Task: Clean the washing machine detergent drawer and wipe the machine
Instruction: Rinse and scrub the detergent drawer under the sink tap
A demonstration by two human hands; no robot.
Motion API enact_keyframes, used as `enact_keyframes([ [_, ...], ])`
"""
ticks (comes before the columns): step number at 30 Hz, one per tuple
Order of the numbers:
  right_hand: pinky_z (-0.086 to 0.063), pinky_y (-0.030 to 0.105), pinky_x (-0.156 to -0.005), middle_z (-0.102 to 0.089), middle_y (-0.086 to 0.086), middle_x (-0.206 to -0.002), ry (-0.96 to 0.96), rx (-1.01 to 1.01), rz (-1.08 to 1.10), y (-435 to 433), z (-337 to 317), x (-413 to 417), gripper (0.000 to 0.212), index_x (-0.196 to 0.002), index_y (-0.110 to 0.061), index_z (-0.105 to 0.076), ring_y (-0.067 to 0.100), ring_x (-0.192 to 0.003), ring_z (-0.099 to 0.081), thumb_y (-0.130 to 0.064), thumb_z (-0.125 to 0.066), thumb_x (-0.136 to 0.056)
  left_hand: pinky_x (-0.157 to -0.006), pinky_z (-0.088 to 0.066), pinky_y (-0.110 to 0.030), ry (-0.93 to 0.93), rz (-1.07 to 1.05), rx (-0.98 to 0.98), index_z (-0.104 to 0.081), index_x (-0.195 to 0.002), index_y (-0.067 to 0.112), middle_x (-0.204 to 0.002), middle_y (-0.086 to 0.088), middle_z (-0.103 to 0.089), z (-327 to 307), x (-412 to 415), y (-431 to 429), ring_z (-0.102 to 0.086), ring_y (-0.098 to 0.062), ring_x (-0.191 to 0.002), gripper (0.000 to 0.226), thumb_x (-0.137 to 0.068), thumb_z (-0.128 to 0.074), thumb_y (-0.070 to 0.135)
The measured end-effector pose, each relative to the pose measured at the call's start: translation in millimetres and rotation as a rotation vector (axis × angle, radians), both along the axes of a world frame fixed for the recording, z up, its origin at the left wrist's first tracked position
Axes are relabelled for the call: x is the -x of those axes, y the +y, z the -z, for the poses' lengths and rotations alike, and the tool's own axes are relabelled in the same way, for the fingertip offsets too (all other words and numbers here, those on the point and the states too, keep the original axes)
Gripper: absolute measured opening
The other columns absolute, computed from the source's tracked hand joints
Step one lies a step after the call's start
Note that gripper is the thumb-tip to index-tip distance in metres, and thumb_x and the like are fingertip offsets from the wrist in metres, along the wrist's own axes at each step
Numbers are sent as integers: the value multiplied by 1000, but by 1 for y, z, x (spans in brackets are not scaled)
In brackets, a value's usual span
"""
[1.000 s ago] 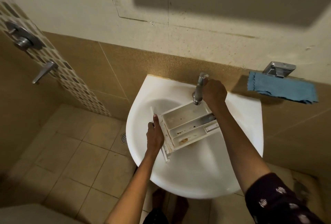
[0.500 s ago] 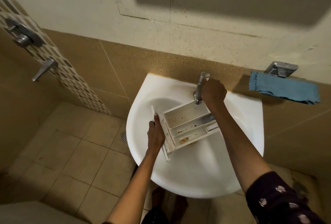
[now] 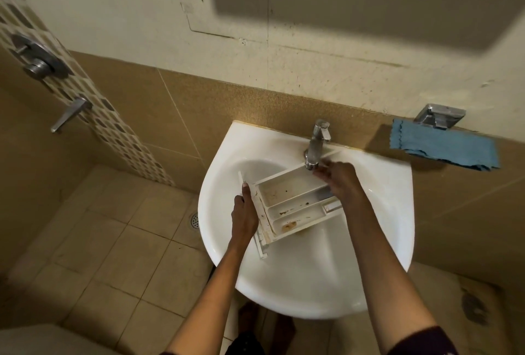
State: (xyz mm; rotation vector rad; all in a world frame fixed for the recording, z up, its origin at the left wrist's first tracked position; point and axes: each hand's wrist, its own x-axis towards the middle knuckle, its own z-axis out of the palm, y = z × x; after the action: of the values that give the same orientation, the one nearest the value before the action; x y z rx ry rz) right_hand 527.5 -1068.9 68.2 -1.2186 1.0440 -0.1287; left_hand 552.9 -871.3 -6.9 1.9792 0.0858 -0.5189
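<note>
head view, left to right. floor drain sits in the tiled floor, well apart from the work. left hand grips the front panel of the detergent drawer, fingers curled round its edge, thumb laid straight along it. drawer lies tilted inside the white sink, open side up, rear corner right under the tap spout. brown residue spots in the compartments, one larger stain in the nearest. right hand is over the drawer's rear end, just below the spout. its fingers are blurred, so cannot tell whether they pinch the drawer wall or only touch it. no stream of water can be made out. blue cloth hangs on the wall at right, untouched.

judgement: rinse step, early in the task. residue not yet off, machine wipe not begun. next move likely calls for water into the compartments and the right hand rubbing the stains, the left steadying the panel.
</note>
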Motion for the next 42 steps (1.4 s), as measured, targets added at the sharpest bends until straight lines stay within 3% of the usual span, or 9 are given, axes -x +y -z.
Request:
enact_keyframes([
  [4, -39, 46, -105, -56, 21, -83, 35, -172, -65, 7, 3, -5, 36, -129, 20, -37, 41, -100, -57, 16, -28, -94, -59, -39, -29, 20, 2, 23, -51, -105, -8, -77, -14, -56, 8, -3, -2, -50, -17, -63, 96, -84, -4, 73],
  [7, -39, 46, -105, -52, 19, -76, 118, -98, -172, 9, 4, -11, 33, -126, 21, -40, 31, -77, -57, 11, -33, -95, -72, -48, -36, 32, -3, 58, -51, -111, 1, -89, -16, -60, 11, -1, -2, -59, -21, -77, 95, -81, -1, 76],
  [11, -43, 38, -96, -61, 26, -113, 331, 474, -469, 10, 25, -14, 32, -120, 8, -54, 38, -105, -58, -10, -45, -96, -105, -37, -53, 129, 11, 124, -42, -134, 24, -130, -12, -54, 25, -7, -2, -52, -31, -120, 104, -66, 0, 90],
  [18, -42, 40, -95, -51, 14, -131, 644, 1130, -929, 40, 32, 2, 37, -130, -3, -48, 29, -118, -53, -10, -39, -95, -112, -28, -52, 188, -5, 144, -30, -144, 27, -143, -12, -43, 18, -5, -4, -42, -30, -131, 92, -76, 1, 81],
  [24, -45, 36, -88, -51, 21, -126, 319, 973, -1173, 92, 38, -6, 33, -124, 1, -52, 34, -111, -55, -4, -44, -93, -117, -21, -45, 152, -35, 165, -24, -148, 25, -151, -7, -32, 11, -5, -6, -31, -24, -139, 69, -93, -3, 61],
  [28, -43, 30, -81, -59, 16, -103, 412, 775, -1114, 72, 35, -24, 10, -89, -4, -61, 27, -104, -59, -4, -52, -88, -116, -21, -45, 156, -32, 136, -24, -148, 24, -151, -8, -32, 11, -5, -3, -32, -26, -138, 72, -91, -1, 62],
  [31, -42, 31, -88, -59, 13, -117, 416, 896, -1014, 60, 34, -26, 23, -114, -5, -55, 29, -114, -56, -15, -44, -96, -115, -23, -47, 140, -19, 116, -24, -147, 25, -150, -8, -33, 8, -7, -4, -34, -28, -137, 73, -90, 0, 64],
  [36, -44, 27, -82, -65, 12, -109, 232, 973, -1165, 76, 43, -11, 18, -101, -5, -64, 27, -102, -61, -4, -51, -89, -105, -31, -38, 100, 13, 76, -32, -142, 20, -145, -9, -40, 3, -11, -4, -42, -27, -129, 68, -94, -3, 59],
  [42, -45, 31, -83, -63, 14, -117, 361, 985, -1252, 52, 25, -6, 25, -109, -4, -64, 29, -107, -60, -2, -49, -89, -88, -32, -31, 123, 102, 18, -44, -128, 11, -130, -14, -52, -10, -3, -20, -52, -29, -111, 64, -96, -11, 56],
])
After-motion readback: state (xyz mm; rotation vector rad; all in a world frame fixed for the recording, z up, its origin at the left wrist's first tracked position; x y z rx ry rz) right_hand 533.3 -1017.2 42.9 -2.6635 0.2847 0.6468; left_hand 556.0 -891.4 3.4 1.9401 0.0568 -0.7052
